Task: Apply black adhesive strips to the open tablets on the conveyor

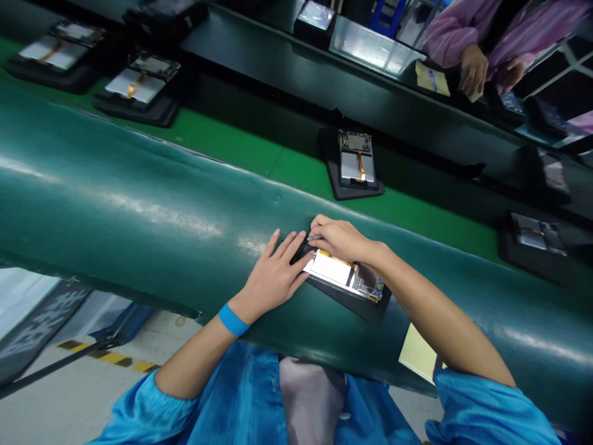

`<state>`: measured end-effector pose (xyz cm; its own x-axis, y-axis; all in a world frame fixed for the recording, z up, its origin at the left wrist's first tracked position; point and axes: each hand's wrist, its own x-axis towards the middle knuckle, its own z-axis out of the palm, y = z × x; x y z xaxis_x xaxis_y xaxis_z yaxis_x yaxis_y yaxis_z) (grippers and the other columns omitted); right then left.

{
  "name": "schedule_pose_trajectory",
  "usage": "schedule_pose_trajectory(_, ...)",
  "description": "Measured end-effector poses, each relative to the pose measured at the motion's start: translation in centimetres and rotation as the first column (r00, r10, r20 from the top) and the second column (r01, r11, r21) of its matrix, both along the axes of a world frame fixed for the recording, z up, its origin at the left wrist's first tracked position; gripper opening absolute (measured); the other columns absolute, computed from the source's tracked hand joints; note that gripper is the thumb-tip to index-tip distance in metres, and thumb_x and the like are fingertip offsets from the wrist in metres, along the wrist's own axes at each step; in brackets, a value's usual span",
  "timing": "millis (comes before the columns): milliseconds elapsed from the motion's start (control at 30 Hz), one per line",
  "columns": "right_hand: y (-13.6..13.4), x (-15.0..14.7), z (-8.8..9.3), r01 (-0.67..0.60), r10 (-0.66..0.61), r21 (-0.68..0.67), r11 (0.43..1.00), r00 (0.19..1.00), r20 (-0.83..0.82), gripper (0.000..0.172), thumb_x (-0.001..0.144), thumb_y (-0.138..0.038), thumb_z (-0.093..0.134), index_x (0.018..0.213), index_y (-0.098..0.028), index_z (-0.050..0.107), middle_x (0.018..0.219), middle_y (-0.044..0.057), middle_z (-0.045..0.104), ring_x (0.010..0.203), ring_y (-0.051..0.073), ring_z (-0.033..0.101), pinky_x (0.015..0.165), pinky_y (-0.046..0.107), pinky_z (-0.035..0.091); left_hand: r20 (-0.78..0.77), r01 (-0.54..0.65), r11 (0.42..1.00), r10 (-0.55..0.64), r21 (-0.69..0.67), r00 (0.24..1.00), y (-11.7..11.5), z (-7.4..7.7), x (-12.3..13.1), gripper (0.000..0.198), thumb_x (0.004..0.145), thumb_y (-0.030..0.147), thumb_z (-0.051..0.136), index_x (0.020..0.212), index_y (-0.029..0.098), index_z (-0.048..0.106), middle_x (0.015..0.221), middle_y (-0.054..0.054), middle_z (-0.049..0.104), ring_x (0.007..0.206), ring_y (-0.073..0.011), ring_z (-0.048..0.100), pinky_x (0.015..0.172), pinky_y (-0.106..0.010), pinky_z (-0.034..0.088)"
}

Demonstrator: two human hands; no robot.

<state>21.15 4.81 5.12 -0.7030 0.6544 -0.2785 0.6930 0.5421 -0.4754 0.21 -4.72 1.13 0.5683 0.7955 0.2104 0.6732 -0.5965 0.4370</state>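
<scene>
An opened tablet-like device [331,269], with a bright white battery area and a circuit board at its right end, lies on a black foam pad [365,308] on the green bench. Fingers spread, my left hand [282,271] rests flat across the device's left end. My right hand [340,240] bends over the upper left edge, its fingers pinching a thin grey tool [315,237]. The tool's tip is close to an orange flex cable [324,252]; contact between them cannot be made out. My right fingers partly cover the device's upper side.
Beyond the bench runs a green conveyor belt [254,145] carrying similar opened devices on foam pads, one straight ahead [356,162] and another at right [537,233]. A yellow paper pad [417,354] sits by my right forearm. Across the line, a person in pink sleeves [456,37] works.
</scene>
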Motion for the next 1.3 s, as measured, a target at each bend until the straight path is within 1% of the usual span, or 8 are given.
schedule_pose_trajectory(200,-0.1,0.0,-0.1,-0.006,0.006,0.009,1.000,1.000,0.008,0.015,0.100,-0.026,0.055,0.104,-0.022,0.069,0.114,0.004,0.060,0.082,0.016,0.057,0.071,0.029,0.038,-0.090,0.019,0.999,-0.015,0.042,0.996,0.5,-0.4,0.7,0.047,0.095,0.032,0.063,0.140,0.020,0.059,0.163,-0.019,0.035,0.148,-0.0411,0.036,0.123,-0.066,0.022)
schedule_pose_trajectory(400,-0.2,0.0,-0.7,0.005,-0.006,0.059,0.998,1.000,0.015,0.015,0.101,-0.026,0.054,0.107,-0.021,0.067,0.113,0.005,0.059,0.077,0.015,0.055,0.068,0.030,0.038,-0.029,0.014,1.000,-0.014,0.008,0.999,0.6,-0.2,0.9,0.045,0.094,0.031,0.065,0.137,0.020,0.062,0.163,-0.016,0.035,0.150,-0.0399,0.034,0.124,-0.065,0.022)
schedule_pose_trajectory(667,0.1,1.1,-0.5,0.388,-0.331,0.140,0.911,0.890,-0.314,0.015,0.099,-0.027,0.053,0.099,-0.021,0.067,0.113,0.006,0.058,0.093,0.018,0.059,0.080,0.031,0.044,-0.013,0.001,1.000,-0.001,-0.003,1.000,0.9,0.3,1.3,0.049,0.092,0.033,0.067,0.139,0.022,0.061,0.165,-0.014,0.033,0.150,-0.0407,0.033,0.124,-0.067,0.021)
schedule_pose_trajectory(833,-1.6,4.0,0.2,0.556,-0.459,0.113,0.823,0.771,-0.442,0.022,0.096,-0.035,0.056,0.111,-0.022,0.067,0.116,0.007,0.061,0.082,0.017,0.058,0.073,0.032,0.047,-0.047,-0.009,1.000,0.010,0.013,0.999,1.1,-0.3,1.2,0.054,0.094,0.036,0.064,0.145,0.021,0.055,0.166,-0.014,0.030,0.150,-0.0405,0.032,0.124,-0.066,0.019)
schedule_pose_trajectory(1000,-6.0,8.7,0.2,0.718,-0.635,0.055,0.694,0.646,-0.425,0.034,0.092,-0.043,0.061,0.119,-0.022,0.064,0.108,0.006,0.069,0.062,0.013,0.048,0.066,0.032,0.046,-0.015,-0.031,0.999,0.032,0.024,0.999,1.5,-0.6,0.5,0.051,0.097,0.040,0.060,0.143,0.018,0.057,0.163,-0.017,0.033,0.148,-0.0409,0.037,0.123,-0.068,0.020)
schedule_pose_trajectory(1133,-11.4,12.7,-1.0,0.874,-0.809,-0.046,0.485,0.428,-0.402,0.046,0.090,-0.051,0.062,0.125,-0.021,0.060,0.113,0.010,0.072,0.057,0.012,0.047,0.056,0.031,0.045,0.021,-0.084,0.994,0.082,0.074,0.996,1.8,-0.4,-0.1,0.049,0.097,0.038,0.058,0.142,0.018,0.058,0.159,-0.019,0.041,0.147,-0.0407,0.040,0.123,-0.069,0.019)
schedule_pose_trajectory(1233,-15.5,14.4,-2.4,0.943,-0.885,-0.022,0.331,0.303,-0.353,0.055,0.089,-0.055,0.061,0.131,-0.020,0.055,0.115,0.013,0.073,0.061,0.015,0.054,0.057,0.032,0.047,0.029,0.024,0.995,-0.026,0.093,0.999,1.5,0.0,0.3,0.049,0.094,0.035,0.062,0.141,0.020,0.058,0.155,-0.017,0.048,0.147,-0.0397,0.040,0.123,-0.069,0.019)
schedule_pose_trajectory(1300,-17.6,14.3,-3.3,0.961,-0.918,0.024,0.277,0.272,-0.289,0.059,0.089,-0.058,0.060,0.135,-0.020,0.053,0.111,0.012,0.074,0.060,0.017,0.057,0.057,0.035,0.049,-0.001,0.138,0.985,-0.139,0.103,0.990,1.1,0.2,1.2,0.051,0.092,0.035,0.067,0.140,0.018,0.059,0.154,-0.018,0.049,0.147,-0.0399,0.040,0.123,-0.067,0.021)
